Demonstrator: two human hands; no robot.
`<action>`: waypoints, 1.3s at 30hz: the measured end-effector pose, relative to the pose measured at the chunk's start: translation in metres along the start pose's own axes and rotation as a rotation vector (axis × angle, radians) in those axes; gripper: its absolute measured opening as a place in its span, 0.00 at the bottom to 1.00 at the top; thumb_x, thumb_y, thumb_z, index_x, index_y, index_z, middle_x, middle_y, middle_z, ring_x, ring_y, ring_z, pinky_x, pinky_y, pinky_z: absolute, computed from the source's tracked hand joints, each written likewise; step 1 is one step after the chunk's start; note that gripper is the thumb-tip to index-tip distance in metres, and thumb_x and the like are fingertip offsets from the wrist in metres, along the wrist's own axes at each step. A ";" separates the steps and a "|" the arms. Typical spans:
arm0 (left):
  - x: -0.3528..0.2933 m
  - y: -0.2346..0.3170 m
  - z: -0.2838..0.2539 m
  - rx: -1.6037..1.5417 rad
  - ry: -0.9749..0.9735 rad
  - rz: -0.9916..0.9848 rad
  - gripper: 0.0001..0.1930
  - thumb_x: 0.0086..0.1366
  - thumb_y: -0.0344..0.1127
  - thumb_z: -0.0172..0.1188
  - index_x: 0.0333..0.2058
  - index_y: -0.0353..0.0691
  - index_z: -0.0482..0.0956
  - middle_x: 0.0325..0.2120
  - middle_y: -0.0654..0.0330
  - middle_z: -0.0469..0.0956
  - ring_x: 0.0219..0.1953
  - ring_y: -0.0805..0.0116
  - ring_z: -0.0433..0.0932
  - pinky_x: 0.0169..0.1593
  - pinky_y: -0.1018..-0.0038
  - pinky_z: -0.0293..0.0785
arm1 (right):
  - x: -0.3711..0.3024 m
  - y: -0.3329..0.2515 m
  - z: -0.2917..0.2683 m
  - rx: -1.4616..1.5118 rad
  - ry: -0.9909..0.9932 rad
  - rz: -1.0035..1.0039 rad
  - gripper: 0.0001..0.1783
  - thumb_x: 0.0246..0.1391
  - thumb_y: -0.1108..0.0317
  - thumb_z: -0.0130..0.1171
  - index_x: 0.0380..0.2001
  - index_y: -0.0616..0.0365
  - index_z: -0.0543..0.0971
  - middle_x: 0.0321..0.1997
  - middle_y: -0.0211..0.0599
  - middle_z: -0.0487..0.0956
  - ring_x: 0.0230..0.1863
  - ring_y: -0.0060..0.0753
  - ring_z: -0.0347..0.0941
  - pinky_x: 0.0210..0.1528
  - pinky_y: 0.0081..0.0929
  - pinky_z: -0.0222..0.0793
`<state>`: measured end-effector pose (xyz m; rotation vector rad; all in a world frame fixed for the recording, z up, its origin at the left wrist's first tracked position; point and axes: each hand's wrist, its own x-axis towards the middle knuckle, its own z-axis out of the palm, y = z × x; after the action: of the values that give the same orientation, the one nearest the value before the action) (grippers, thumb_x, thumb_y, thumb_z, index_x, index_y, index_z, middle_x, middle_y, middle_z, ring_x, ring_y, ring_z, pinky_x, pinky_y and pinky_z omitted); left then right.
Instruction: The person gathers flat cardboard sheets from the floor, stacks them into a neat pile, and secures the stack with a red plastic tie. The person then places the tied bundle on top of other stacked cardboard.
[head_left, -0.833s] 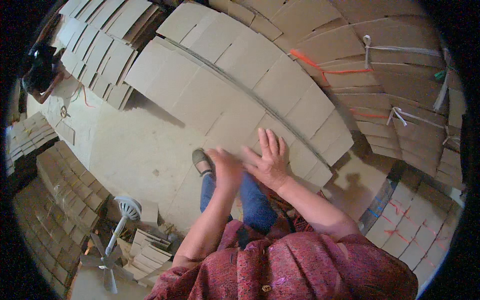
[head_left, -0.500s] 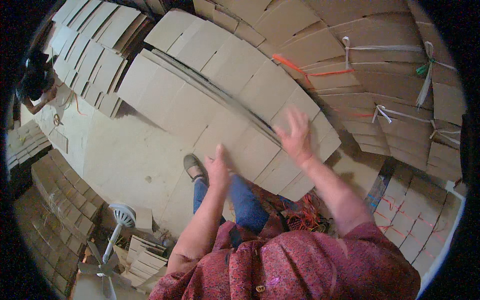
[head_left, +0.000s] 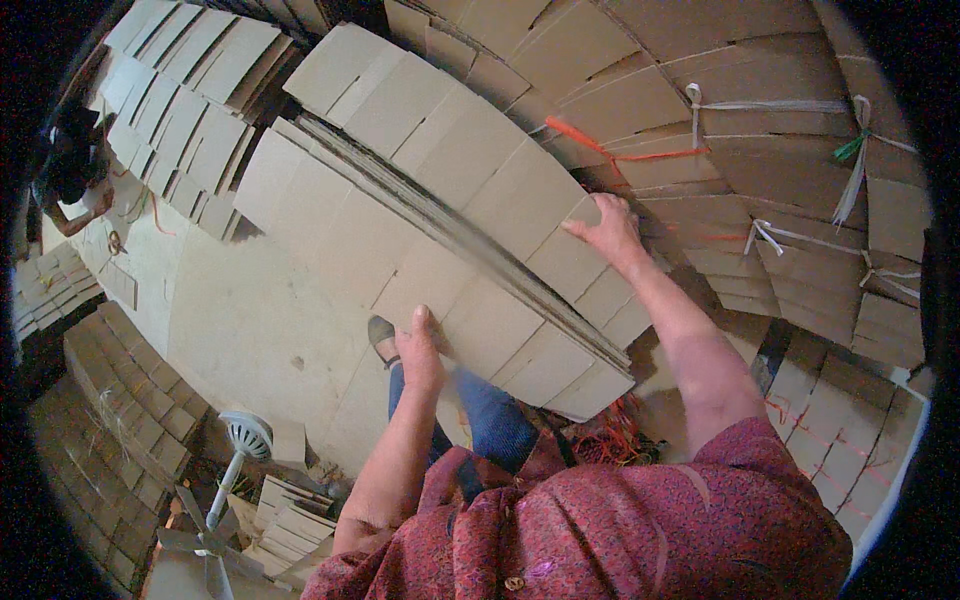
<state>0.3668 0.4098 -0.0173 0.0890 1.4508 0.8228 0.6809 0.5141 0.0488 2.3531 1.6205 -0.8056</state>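
Two long rows of overlapping tan cardboard sheets lie side by side in front of me, with a dark gap running slantwise between them. My left hand (head_left: 422, 352) grips the near edge of the near cardboard row (head_left: 440, 270), thumb on top and fingers hidden beneath. Across the gap, my right hand (head_left: 612, 232) holds the far edge of the far cardboard row (head_left: 470, 150). Its thumb lies on the top face, and its fingers curl over the edge.
Tied cardboard bundles (head_left: 720, 130) stand along the far right. More cardboard stacks (head_left: 190, 70) are at the upper left, near another person (head_left: 75, 165). A fan (head_left: 210, 545) stands at the lower left. Orange string (head_left: 610, 435) lies tangled below the rows' right end.
My right hand has moved from near the gap out to the far row's far edge. The near row's right end has shifted toward the right, and my left hand sits slightly lower.
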 end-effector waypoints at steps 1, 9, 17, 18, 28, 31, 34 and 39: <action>0.002 -0.002 -0.002 0.005 -0.006 -0.024 0.21 0.57 0.49 0.58 0.35 0.35 0.68 0.29 0.59 0.71 0.27 0.70 0.70 0.28 0.74 0.68 | 0.004 0.003 0.003 0.094 -0.036 0.019 0.54 0.36 0.42 0.65 0.59 0.66 0.56 0.62 0.56 0.58 0.63 0.53 0.53 0.62 0.40 0.51; 0.012 -0.013 -0.010 0.083 0.060 0.022 0.22 0.55 0.48 0.62 0.36 0.39 0.64 0.23 0.63 0.68 0.23 0.72 0.67 0.24 0.71 0.65 | 0.027 0.003 -0.003 0.204 -0.290 0.113 0.62 0.30 0.37 0.65 0.62 0.65 0.51 0.65 0.55 0.52 0.65 0.49 0.50 0.65 0.38 0.46; 0.002 0.002 0.002 -0.084 0.118 0.054 0.18 0.54 0.46 0.62 0.32 0.42 0.65 0.21 0.67 0.65 0.22 0.75 0.63 0.25 0.75 0.62 | 0.010 -0.020 -0.023 0.318 -0.359 0.110 0.54 0.31 0.43 0.68 0.57 0.68 0.61 0.60 0.53 0.61 0.60 0.44 0.60 0.61 0.34 0.55; 0.004 0.000 -0.001 -0.077 0.090 0.022 0.18 0.55 0.46 0.62 0.32 0.42 0.65 0.22 0.67 0.65 0.22 0.75 0.63 0.25 0.75 0.62 | 0.011 -0.011 -0.019 0.360 -0.314 0.071 0.53 0.31 0.44 0.68 0.56 0.67 0.61 0.59 0.52 0.63 0.58 0.43 0.61 0.60 0.33 0.56; -0.001 0.007 0.008 -0.091 0.132 0.002 0.16 0.57 0.48 0.57 0.35 0.43 0.67 0.28 0.65 0.67 0.31 0.72 0.65 0.34 0.73 0.64 | 0.015 -0.009 -0.026 0.574 -0.486 0.103 0.55 0.31 0.49 0.70 0.58 0.69 0.57 0.52 0.48 0.70 0.50 0.35 0.68 0.54 0.29 0.62; 0.008 -0.003 -0.005 -0.069 0.089 -0.003 0.17 0.57 0.48 0.57 0.37 0.43 0.68 0.30 0.63 0.69 0.34 0.71 0.66 0.37 0.71 0.66 | 0.001 -0.008 -0.023 0.634 -0.374 0.065 0.52 0.31 0.51 0.69 0.56 0.69 0.60 0.51 0.48 0.71 0.49 0.35 0.69 0.53 0.29 0.63; 0.009 0.001 -0.006 -0.067 0.025 0.048 0.15 0.57 0.47 0.57 0.35 0.43 0.69 0.27 0.63 0.69 0.30 0.72 0.66 0.33 0.71 0.65 | 0.000 -0.015 -0.031 0.620 -0.432 -0.011 0.50 0.30 0.54 0.69 0.55 0.70 0.61 0.50 0.48 0.72 0.48 0.35 0.69 0.52 0.30 0.64; 0.009 0.006 -0.007 0.200 0.090 0.017 0.15 0.61 0.44 0.53 0.24 0.38 0.73 0.18 0.63 0.70 0.20 0.75 0.68 0.20 0.73 0.62 | -0.027 -0.043 -0.059 0.515 -0.337 -0.062 0.43 0.29 0.60 0.68 0.51 0.68 0.65 0.45 0.47 0.74 0.45 0.36 0.71 0.49 0.31 0.66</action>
<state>0.3574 0.4165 -0.0229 0.2180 1.6167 0.7004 0.6542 0.5342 0.1192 2.2922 1.4768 -1.7008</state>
